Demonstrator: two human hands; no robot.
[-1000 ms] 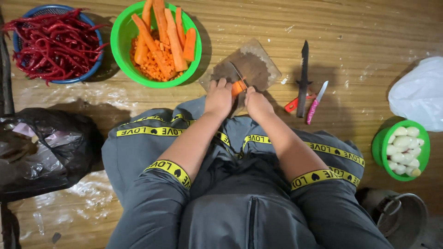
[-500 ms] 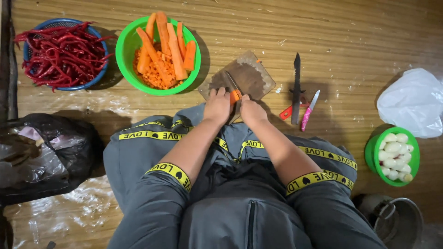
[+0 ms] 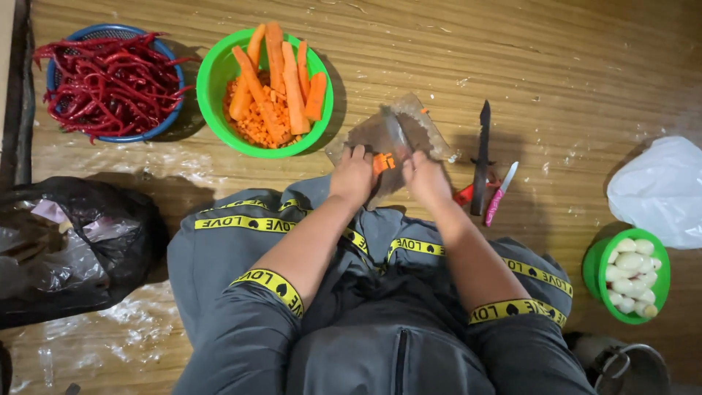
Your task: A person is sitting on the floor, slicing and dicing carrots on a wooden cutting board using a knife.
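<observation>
Left hand (image 3: 353, 175) pinned carrot (image 3: 383, 162), right hand (image 3: 424, 178) gripped knife (image 3: 395, 133). Fingertips touching blade path, board (image 3: 431, 135) small, slip risk imo.

Orange carrot piece (image 3: 383, 162) on brown, worn cutting board (image 3: 424, 132). Green bowl (image 3: 219, 73) with orange carrot sticks (image 3: 281, 62) and orange dice. Blue basket (image 3: 66, 33) of dark red chillies (image 3: 110, 80). Small green bowl (image 3: 594, 272) of whitish garlic cloves (image 3: 632, 274). Black knife (image 3: 481, 157), pink-handled small knife (image 3: 499, 194). Black plastic bag (image 3: 110, 241), white bag (image 3: 662, 190). Grey trousers (image 3: 219, 256) with yellow bands, black lettering. Tan streaked wooden floor (image 3: 570, 66).
</observation>
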